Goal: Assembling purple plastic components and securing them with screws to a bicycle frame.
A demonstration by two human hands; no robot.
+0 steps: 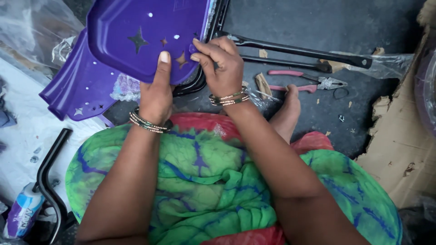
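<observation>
floor: dark concrete (290, 27), plastic sheet and cardboard (399, 145) at the edges, pink-handled pliers (304, 81) beside my foot.
progress: i judged it mid-assembly; purple seat panel (136, 41) sat on the black metal frame (290, 47), fixing not visibly done.
left hand (156, 95): thumb pressed flat on panel edge.
right hand (222, 66): fingertips pinched panel's right rim.
panel: glossy, star cut-outs, second purple panel (77, 90) beneath.

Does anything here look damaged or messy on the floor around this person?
Yes. The cardboard sheet at the right has a ragged, torn edge, and small scraps lie on the dark floor near the pink-handled pliers. The purple plastic panel in both hands looks intact.
</observation>
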